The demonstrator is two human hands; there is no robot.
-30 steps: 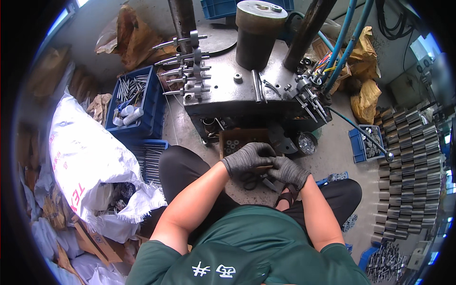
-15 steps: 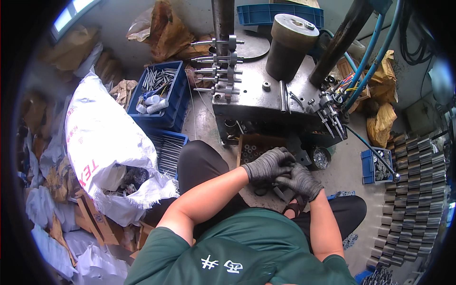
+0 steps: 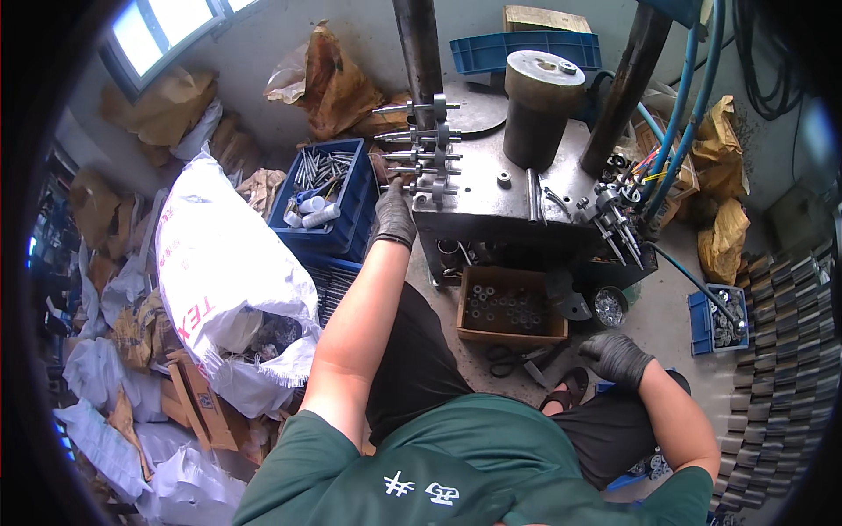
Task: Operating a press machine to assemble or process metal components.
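Across the upper middle of the frame stood a heavy workbench with a grey steel top [image 3: 487, 207]. Along its left edge sat a row of silver metal shafts with round collars, the lowest silver shaft [image 3: 437, 189] right at the fingertips of the left hand [image 3: 395, 217], gloved in dark grey knit; whether they had gripped its end, I cannot tell. Well apart from it, right of centre, the grey-gloved right hand [image 3: 618, 359] was partly curled, its contents hidden, just beyond an open brown box [image 3: 510, 335] of small metal rings.
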